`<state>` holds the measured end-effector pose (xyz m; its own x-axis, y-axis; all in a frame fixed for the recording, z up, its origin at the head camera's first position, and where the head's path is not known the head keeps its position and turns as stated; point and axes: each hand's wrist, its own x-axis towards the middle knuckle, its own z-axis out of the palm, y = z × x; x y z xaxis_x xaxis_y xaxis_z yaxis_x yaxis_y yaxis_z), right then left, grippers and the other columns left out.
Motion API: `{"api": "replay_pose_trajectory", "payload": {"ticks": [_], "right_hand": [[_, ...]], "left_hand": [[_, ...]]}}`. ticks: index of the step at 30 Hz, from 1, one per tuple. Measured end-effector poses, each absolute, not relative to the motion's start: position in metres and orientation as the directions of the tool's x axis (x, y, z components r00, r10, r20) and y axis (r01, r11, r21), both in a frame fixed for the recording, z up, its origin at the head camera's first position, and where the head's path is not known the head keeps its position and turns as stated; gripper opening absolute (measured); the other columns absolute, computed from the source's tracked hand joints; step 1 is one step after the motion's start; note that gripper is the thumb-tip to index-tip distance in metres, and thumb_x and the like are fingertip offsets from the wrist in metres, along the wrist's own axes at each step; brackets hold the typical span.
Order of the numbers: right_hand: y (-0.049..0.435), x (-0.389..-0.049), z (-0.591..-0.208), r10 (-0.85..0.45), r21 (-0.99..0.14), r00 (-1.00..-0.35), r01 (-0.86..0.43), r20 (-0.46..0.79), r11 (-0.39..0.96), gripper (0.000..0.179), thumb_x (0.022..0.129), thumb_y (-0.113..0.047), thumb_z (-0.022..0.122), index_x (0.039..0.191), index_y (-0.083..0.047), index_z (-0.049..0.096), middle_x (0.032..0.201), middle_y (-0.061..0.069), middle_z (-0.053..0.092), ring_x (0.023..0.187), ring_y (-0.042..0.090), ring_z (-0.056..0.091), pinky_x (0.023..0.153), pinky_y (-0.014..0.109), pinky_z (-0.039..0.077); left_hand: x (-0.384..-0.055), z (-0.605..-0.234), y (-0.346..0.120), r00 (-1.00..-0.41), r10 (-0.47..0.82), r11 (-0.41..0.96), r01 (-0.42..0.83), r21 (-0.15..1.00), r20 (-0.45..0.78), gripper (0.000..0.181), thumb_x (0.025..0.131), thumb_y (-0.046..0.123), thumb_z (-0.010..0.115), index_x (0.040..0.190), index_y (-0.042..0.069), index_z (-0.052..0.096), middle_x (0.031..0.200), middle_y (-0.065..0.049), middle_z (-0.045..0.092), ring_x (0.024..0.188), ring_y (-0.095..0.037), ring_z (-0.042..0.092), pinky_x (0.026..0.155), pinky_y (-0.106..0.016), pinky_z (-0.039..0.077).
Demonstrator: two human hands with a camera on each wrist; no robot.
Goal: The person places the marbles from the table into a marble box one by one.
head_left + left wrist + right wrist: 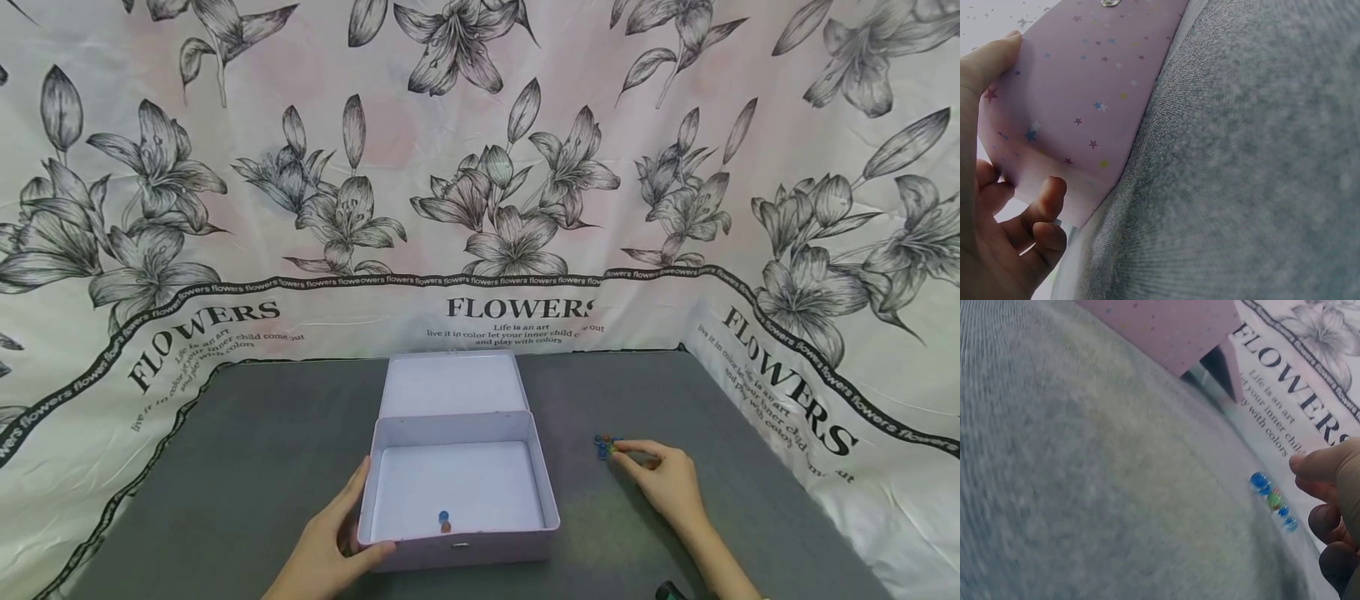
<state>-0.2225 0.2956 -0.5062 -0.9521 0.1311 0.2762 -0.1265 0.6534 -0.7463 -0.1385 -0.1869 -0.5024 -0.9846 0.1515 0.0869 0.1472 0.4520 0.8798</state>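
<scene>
A lidded metal box (459, 546), lilac with small stars outside and white within, stands in the middle with its lid (453, 385) folded back. My left hand (330, 533) grips its front left corner, thumb over the front rim and fingers along the left side. Inside, near the front wall, lie a blue marble (444, 517) and an orange-brown marble (446, 527). My right hand (667, 483) reaches to a small cluster of marbles on the table right of the box. Its thumb and forefinger are close together, fingertips right by a green marble (1274, 500) among blue marbles (1260, 481).
A grey cloth (255, 467) covers the table. Behind it and at both sides hangs a white curtain (517, 317) printed with flowers and lettering. A small dark object (670, 591) shows at the bottom edge near my right forearm.
</scene>
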Motion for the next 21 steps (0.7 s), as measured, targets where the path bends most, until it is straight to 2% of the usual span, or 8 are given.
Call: {"api": "replay_pose_trajectory", "payload": {"ticks": [2,5,9,12,16,19,21], "right_hand": [[0.294,-0.22,-0.502,0.133,-0.75,-0.948,-0.139,0.29,0.647,0.019,0.093,-0.022,0.084,0.109,-0.012,0.084,0.083,0.006,0.08,0.036,0.005,0.036,0.037,0.025,0.03],[0.292,-0.218,-0.494,0.125,-0.758,-0.94,-0.171,0.317,0.63,0.02,0.094,-0.023,0.084,0.11,-0.012,0.084,0.091,0.01,0.081,0.037,0.005,0.038,0.037,0.025,0.031],[0.287,-0.215,-0.483,0.126,-0.773,-0.929,-0.209,0.349,0.599,0.022,0.094,-0.025,0.084,0.111,-0.012,0.083,0.071,0.012,0.075,0.037,0.002,0.031,0.037,0.026,0.029],[0.284,-0.215,-0.478,0.132,-0.778,-0.925,-0.215,0.356,0.59,0.022,0.094,-0.026,0.084,0.11,-0.012,0.083,0.058,0.012,0.067,0.037,0.0,0.027,0.036,0.025,0.027],[0.282,-0.22,-0.479,0.108,-0.781,-0.928,-0.233,0.357,0.58,0.02,0.094,-0.024,0.084,0.11,-0.012,0.083,0.059,0.012,0.068,0.038,-0.002,0.025,0.036,0.024,0.026],[0.279,-0.224,-0.482,0.083,-0.791,-0.932,-0.251,0.354,0.558,0.019,0.093,-0.022,0.084,0.109,-0.012,0.084,0.065,0.013,0.072,0.038,-0.002,0.026,0.036,0.023,0.025],[0.275,-0.227,-0.483,0.07,-0.797,-0.931,-0.265,0.358,0.543,0.019,0.093,-0.022,0.084,0.109,-0.012,0.084,0.074,0.012,0.076,0.038,-0.002,0.026,0.036,0.023,0.025]], "left_hand": [[-0.139,-0.502,-0.187,-0.984,0.155,0.448,0.149,0.882,0.087,0.109,0.084,0.035,0.092,0.17,0.026,0.026,0.172,-0.012,0.032,0.081,-0.006,0.055,0.064,-0.024,0.049],[-0.138,-0.502,-0.187,-0.984,0.154,0.445,0.149,0.883,0.088,0.108,0.085,0.033,0.092,0.17,0.026,0.026,0.169,-0.013,0.036,0.075,-0.005,0.054,0.062,-0.024,0.048],[-0.138,-0.503,-0.187,-0.983,0.161,0.441,0.156,0.884,0.093,0.107,0.085,0.032,0.091,0.17,0.025,0.026,0.169,-0.014,0.036,0.071,-0.005,0.053,0.062,-0.024,0.048],[-0.139,-0.503,-0.186,-0.981,0.166,0.435,0.168,0.885,0.105,0.107,0.086,0.032,0.091,0.17,0.025,0.026,0.172,-0.015,0.031,0.08,-0.006,0.056,0.065,-0.024,0.05],[-0.139,-0.504,-0.185,-0.982,0.156,0.444,0.168,0.88,0.109,0.107,0.084,0.033,0.092,0.17,0.026,0.027,0.167,-0.013,0.04,0.075,-0.005,0.055,0.063,-0.024,0.049],[-0.139,-0.505,-0.186,-0.985,0.142,0.464,0.154,0.872,0.098,0.108,0.083,0.035,0.092,0.17,0.027,0.029,0.16,-0.01,0.046,0.066,-0.005,0.049,0.059,-0.024,0.046],[-0.139,-0.505,-0.186,-0.987,0.136,0.473,0.145,0.869,0.09,0.108,0.083,0.037,0.092,0.17,0.026,0.029,0.158,-0.009,0.048,0.065,-0.004,0.048,0.059,-0.024,0.045]]}}
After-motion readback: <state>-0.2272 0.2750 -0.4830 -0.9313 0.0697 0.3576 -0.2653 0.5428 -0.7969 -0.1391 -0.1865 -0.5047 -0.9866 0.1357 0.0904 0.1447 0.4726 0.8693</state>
